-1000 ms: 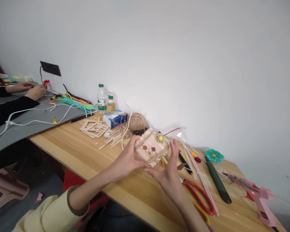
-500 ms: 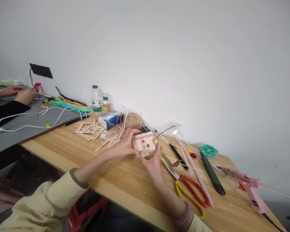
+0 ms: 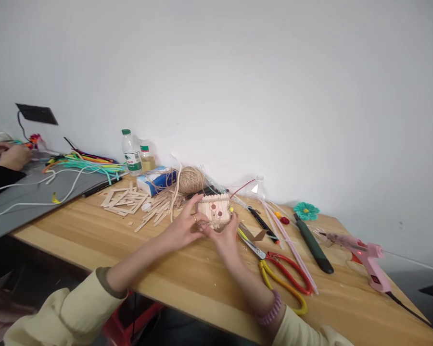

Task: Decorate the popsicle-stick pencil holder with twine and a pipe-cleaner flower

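Note:
Between my hands, above the wooden table [image 3: 159,269], is a small box of popsicle sticks [image 3: 210,212]. Its near face carries twine trim, two dark red dots and a yellow bead at the right edge. My left hand [image 3: 186,225] grips the box's left side, fingers bent at its top corner and lower edge. My right hand [image 3: 226,236] holds the lower right corner, thumb underneath and fingers along the right side. The underside and back of the box are hidden. Scissors [image 3: 265,257] with red and yellow handles lie just right of my right hand.
Popsicle sticks [image 3: 159,209], a twine ball [image 3: 191,180], a tissue pack [image 3: 157,180] and bottles [image 3: 132,154] stand behind left. On the right lie a black marker [image 3: 263,223], a green cutter [image 3: 313,245] and a pink glue gun [image 3: 368,259]. A co-worker's hand [image 3: 16,156] is far left.
The view has swung slightly right, so the table's things sit farther left. My left hand's fingers have shifted on the box, with the index finger now bent across its left side.

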`<state>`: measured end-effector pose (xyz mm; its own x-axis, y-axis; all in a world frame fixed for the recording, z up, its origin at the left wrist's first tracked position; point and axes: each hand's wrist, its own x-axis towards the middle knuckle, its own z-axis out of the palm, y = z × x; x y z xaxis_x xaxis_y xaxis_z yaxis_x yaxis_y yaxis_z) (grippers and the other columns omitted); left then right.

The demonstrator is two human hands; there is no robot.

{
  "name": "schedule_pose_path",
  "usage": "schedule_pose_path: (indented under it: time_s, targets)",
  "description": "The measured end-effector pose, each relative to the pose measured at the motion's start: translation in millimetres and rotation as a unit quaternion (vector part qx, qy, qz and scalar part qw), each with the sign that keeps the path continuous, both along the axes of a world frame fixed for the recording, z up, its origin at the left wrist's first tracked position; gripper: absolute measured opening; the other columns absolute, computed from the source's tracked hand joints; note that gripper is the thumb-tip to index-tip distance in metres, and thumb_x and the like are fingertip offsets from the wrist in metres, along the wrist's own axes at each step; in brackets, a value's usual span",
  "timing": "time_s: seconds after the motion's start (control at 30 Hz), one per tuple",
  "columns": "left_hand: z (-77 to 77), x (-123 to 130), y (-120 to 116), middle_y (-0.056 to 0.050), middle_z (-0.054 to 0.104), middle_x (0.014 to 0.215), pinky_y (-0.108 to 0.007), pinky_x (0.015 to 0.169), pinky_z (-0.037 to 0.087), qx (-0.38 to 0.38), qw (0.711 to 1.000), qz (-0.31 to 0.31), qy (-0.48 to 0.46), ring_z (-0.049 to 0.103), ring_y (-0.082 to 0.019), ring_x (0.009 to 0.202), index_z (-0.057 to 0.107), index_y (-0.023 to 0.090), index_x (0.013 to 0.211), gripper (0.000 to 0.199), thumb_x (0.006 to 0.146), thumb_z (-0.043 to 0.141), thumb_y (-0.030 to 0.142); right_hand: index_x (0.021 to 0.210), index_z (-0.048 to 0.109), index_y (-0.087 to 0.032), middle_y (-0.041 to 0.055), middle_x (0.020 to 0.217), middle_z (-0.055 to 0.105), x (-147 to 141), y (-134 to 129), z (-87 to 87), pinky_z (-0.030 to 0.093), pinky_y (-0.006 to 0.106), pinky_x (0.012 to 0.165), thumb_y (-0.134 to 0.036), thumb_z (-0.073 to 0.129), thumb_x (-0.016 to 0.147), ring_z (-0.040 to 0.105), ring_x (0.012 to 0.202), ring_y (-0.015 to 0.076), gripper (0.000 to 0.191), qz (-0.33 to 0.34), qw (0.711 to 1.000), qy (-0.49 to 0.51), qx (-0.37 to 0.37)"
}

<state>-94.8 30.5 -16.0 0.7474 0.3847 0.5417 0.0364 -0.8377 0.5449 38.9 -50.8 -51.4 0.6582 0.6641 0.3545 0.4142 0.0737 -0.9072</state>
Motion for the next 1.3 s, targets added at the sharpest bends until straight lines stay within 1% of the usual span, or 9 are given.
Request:
schedule_pose_path:
  time_s: [0.23, 0.33, 0.43, 0.5, 0.63, 0.9, 1.03, 1.2, 1.3]
  targets:
    - [7.0, -4.3, 2.3, -0.01, 0.042, 0.135, -0.051, 0.109, 0.026, 0.042, 0.989, 0.055, -0.133, 0.03, -0.029, 0.135, 0.065, 0.022, 0.085, 0.009, 0.077, 0.065, 0.019, 0.14, 0.017, -0.02, 0.0163, 0.144, 0.028, -4.7, -17.8, 28.4, 0.025, 0.051, 0.109, -0.043, 0.075, 0.063, 0.026, 0.134, 0.0313, 0.099, 0.077, 0.996, 0.018, 0.031]
    - [11.5, -8.4, 1.0, -0.008, 0.046, 0.127, -0.051, 0.105, 0.034, 0.019, 0.981, 0.059, -0.186, 0.034, -0.029, 0.132, 0.067, 0.024, 0.081, 0.009, 0.074, 0.067, 0.019, 0.136, 0.023, -0.022, 0.014, 0.144, 0.032, -1.9, -25.7, 37.9, 0.035, 0.047, 0.105, -0.049, 0.064, 0.075, 0.033, 0.132, 0.0273, 0.078, 0.108, 0.992, 0.044, 0.057]
    - [13.2, -11.2, -1.9, -0.007, 0.044, 0.124, -0.047, 0.094, 0.047, 0.002, 0.978, 0.01, -0.206, 0.032, -0.031, 0.133, 0.068, 0.025, 0.081, 0.011, 0.075, 0.065, 0.016, 0.127, 0.035, -0.022, 0.013, 0.136, 0.044, 3.2, -29.4, 42.2, 0.039, 0.046, 0.102, -0.051, 0.047, 0.087, 0.044, 0.125, 0.0244, 0.051, 0.112, 0.989, 0.073, 0.069]
    - [13.4, -12.0, -3.4, -0.006, 0.042, 0.124, -0.045, 0.091, 0.05, 0.007, 0.976, -0.015, -0.217, 0.03, -0.031, 0.134, 0.068, 0.026, 0.083, 0.018, 0.075, 0.063, 0.011, 0.123, 0.039, -0.023, 0.0111, 0.131, 0.05, 6.2, -30.3, 44.3, 0.041, 0.044, 0.1, -0.05, 0.048, 0.087, 0.049, 0.121, 0.0233, 0.046, 0.119, 0.987, 0.08, 0.074]
    - [12.8, -12.3, -2.8, -0.004, 0.038, 0.128, -0.046, 0.093, 0.05, 0.01, 0.973, -0.033, -0.228, 0.027, -0.031, 0.135, 0.067, 0.028, 0.087, 0.025, 0.075, 0.063, 0.006, 0.121, 0.044, -0.023, 0.0094, 0.128, 0.054, 9.0, -30.7, 47.9, 0.043, 0.042, 0.099, -0.047, 0.057, 0.082, 0.049, 0.12, 0.0231, 0.048, 0.137, 0.983, 0.086, 0.088]
    - [9.8, -11.1, 1.2, -0.005, 0.042, 0.125, -0.047, 0.093, 0.05, -0.023, 0.975, -0.019, -0.221, 0.029, -0.031, 0.134, 0.068, 0.026, 0.081, 0.016, 0.075, 0.065, 0.012, 0.117, 0.048, -0.022, 0.0105, 0.127, 0.053, 12.4, -27.7, 45.7, 0.039, 0.046, 0.1, -0.041, 0.066, 0.076, 0.048, 0.12, 0.0261, 0.049, 0.152, 0.972, 0.141, 0.113]
    - [7.4, -8.1, 3.0, -0.005, 0.043, 0.123, -0.047, 0.088, 0.054, 0.014, 0.968, -0.033, -0.248, 0.031, -0.032, 0.132, 0.067, 0.026, 0.083, 0.019, 0.075, 0.066, 0.009, 0.117, 0.047, -0.023, 0.0099, 0.126, 0.053, 13.8, -24.9, 43.9, 0.041, 0.045, 0.097, -0.039, 0.07, 0.072, 0.05, 0.117, 0.0254, 0.053, 0.162, 0.959, 0.182, 0.142]
    - [5.0, -5.0, 1.8, -0.006, 0.043, 0.121, -0.044, 0.079, 0.059, 0.095, 0.944, -0.036, -0.313, 0.034, -0.033, 0.13, 0.066, 0.025, 0.086, 0.024, 0.073, 0.067, 0.005, 0.114, 0.05, -0.026, 0.0064, 0.125, 0.054, 14.9, -28.5, 53.0, 0.04, 0.04, 0.098, -0.035, 0.074, 0.068, 0.047, 0.118, 0.024, 0.053, 0.207, 0.938, 0.214, 0.181]
    - [4.0, -4.5, -1.2, -0.005, 0.043, 0.12, -0.045, 0.08, 0.059, 0.086, 0.936, -0.03, -0.339, 0.032, -0.034, 0.132, 0.066, 0.026, 0.087, 0.029, 0.072, 0.066, 0.001, 0.111, 0.054, -0.025, 0.0051, 0.119, 0.056, 17.1, -32.0, 58.6, 0.038, 0.04, 0.099, -0.039, 0.073, 0.068, 0.048, 0.115, 0.0242, 0.049, 0.236, 0.926, 0.223, 0.194]
